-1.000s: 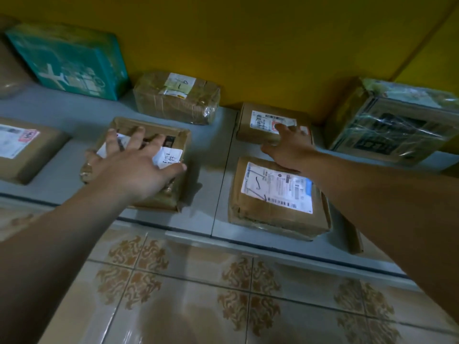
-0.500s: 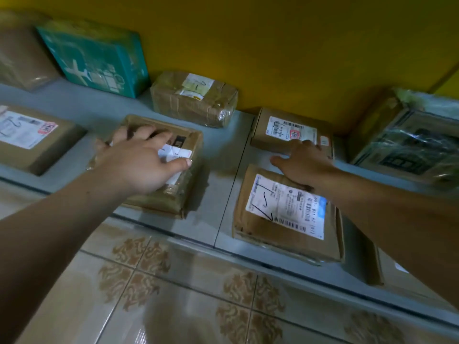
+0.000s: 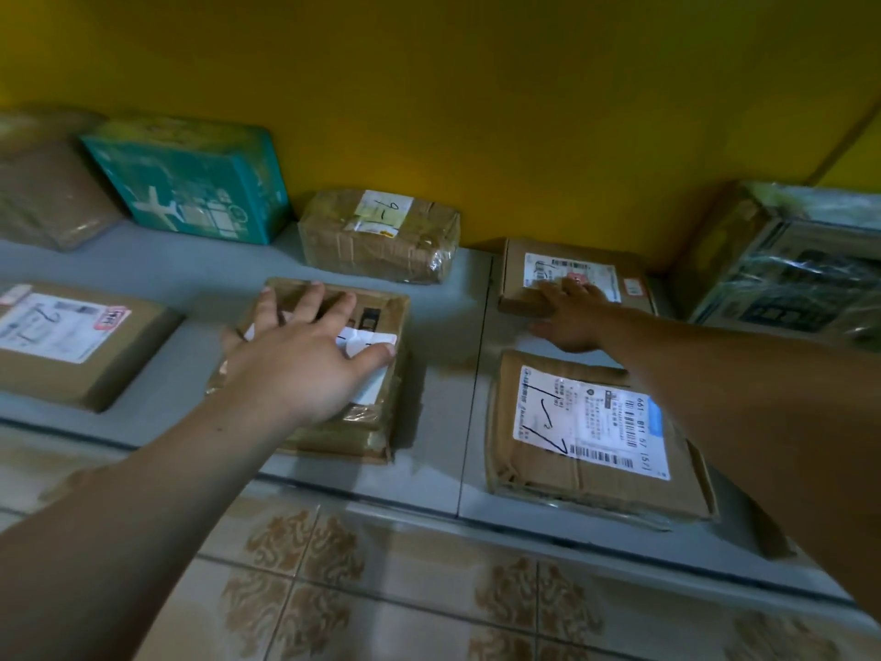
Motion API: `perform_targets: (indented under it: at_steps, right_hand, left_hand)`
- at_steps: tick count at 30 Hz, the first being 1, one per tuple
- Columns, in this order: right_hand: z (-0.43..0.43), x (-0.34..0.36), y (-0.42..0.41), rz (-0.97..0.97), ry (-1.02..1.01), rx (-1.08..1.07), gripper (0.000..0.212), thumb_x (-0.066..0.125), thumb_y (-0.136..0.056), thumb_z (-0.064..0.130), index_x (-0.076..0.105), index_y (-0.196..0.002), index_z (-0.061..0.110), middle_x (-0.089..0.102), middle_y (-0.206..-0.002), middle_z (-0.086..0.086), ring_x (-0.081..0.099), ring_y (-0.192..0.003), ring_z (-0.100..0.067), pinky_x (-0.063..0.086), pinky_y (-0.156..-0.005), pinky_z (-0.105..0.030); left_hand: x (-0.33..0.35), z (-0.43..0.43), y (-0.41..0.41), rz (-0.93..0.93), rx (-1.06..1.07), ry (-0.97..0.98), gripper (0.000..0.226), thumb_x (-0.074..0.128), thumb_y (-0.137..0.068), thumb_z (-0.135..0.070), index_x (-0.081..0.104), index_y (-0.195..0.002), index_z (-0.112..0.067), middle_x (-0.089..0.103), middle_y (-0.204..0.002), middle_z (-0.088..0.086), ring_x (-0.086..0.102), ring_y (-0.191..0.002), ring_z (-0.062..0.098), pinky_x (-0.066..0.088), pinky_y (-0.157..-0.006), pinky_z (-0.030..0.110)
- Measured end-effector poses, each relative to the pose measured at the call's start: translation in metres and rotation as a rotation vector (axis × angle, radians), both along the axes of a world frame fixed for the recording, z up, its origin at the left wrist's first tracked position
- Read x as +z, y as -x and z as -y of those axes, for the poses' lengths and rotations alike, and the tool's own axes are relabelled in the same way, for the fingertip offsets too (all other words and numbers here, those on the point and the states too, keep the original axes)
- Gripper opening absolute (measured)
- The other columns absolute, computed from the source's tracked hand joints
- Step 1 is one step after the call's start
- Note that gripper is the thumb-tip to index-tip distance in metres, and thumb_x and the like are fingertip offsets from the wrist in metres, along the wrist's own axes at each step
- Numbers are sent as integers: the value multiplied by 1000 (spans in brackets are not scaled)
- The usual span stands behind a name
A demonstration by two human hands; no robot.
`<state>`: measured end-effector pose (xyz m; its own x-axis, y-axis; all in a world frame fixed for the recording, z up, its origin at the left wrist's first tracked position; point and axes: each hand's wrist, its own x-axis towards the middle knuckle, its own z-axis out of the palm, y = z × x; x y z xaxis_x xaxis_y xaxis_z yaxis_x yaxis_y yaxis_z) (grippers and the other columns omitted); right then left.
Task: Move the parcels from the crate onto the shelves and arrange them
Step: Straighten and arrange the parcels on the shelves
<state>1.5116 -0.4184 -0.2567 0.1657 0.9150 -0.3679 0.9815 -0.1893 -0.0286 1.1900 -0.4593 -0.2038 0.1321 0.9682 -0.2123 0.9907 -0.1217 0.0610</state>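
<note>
1. Your L hand [image 3: 305, 369] lies palm down on the tape-wrapped parcel [image 3: 362, 436], fingers spread and straight, gripping nothing. The parcel sits on the shelf [image 3: 438, 374], right of and nearer you than the teal box [image 3: 190, 183].
2. Your R hand [image 3: 572, 319] has its fingers out straight, tips on the near edge of the small flat box [image 3: 572, 262]. No grip there either. That box is far right of the teal box, in the same back row.
3. Handling, my guess: both are stiff cardboard, prob. light, and should slide w/o buckling.
4. The glossy tape may be slick, so press down when you push.
5. To lift, take opposite side edges, not labels or loose tape.
6. Crate isn't in view.
</note>
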Motion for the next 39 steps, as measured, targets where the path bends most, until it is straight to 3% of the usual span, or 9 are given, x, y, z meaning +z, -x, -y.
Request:
perform_targets:
  at_steps: [3,6,9,14,20,24,26,31,39]
  right_hand:
    - [3,30,30,-7,-34,-20,97,20,-83,87,16,-159,27,10,-166,-11,12,-150,-39,19,-119,-55]
    - [6,59,74,-129,-231,-21,74,40,-99,58,17,-158,18,20,-163,-15,26,-145,-38,29,-114,-45]
    - [11,79,129,-181,-327,103,69,38,-101,56,19,-157,21,24,-162,-11,26,-146,-33,27,-113,-40]
    - [25,76,216,-171,-165,240,82,37,-93,71,10,-158,30,11,-166,-5,9,-151,-31,17,-120,-53]
    - [23,63,259,-77,-92,171,84,26,-93,75,0,-158,30,-1,-167,-3,-3,-153,-29,4,-118,-64]
    - [10,69,278,-82,-95,145,84,30,-92,73,4,-159,28,-2,-167,-3,-3,-153,-29,1,-116,-68]
    - [11,65,288,-92,-95,129,90,23,-86,83,1,-158,34,-1,-167,-2,-3,-153,-28,-4,-115,-68]
    - [18,54,290,-55,-154,100,92,16,-82,87,-1,-157,37,10,-165,-1,4,-152,-26,-5,-117,-66]
    - [27,59,293,14,-119,19,91,18,-83,86,-1,-157,37,15,-163,0,9,-151,-25,-2,-118,-64]
  left_hand:
    - [8,-7,10,37,-30,-23,82,26,-83,-81,9,-152,-41,5,-163,-11,7,-147,32,20,-113,58]
    - [18,-19,33,207,-9,-161,70,38,-90,-68,27,-150,-33,27,-158,-1,28,-140,31,30,-110,52]
    - [8,-41,81,332,89,-211,61,41,-95,-57,39,-146,-23,34,-153,7,33,-138,33,31,-111,50]
    - [-51,-87,202,-4,246,-15,81,20,-80,-81,34,-145,-34,21,-160,0,11,-148,32,13,-115,59]
    - [-78,-67,225,-3,395,88,73,21,-92,-71,0,-153,-38,-6,-163,1,2,-146,42,8,-113,62]
    - [-75,-81,238,-48,303,2,63,13,-93,-66,19,-150,-39,19,-159,-1,19,-140,42,19,-111,59]
    - [-74,-94,252,-32,236,-18,80,5,-80,-75,29,-147,-37,30,-154,2,25,-139,39,21,-111,59]
    - [-81,-90,248,-7,302,72,75,19,-86,-79,2,-151,-45,-7,-163,-6,-12,-146,41,-7,-113,63]
    - [-77,-78,236,17,216,71,75,16,-89,-75,-6,-152,-42,-13,-163,-3,-14,-145,45,-8,-112,67]
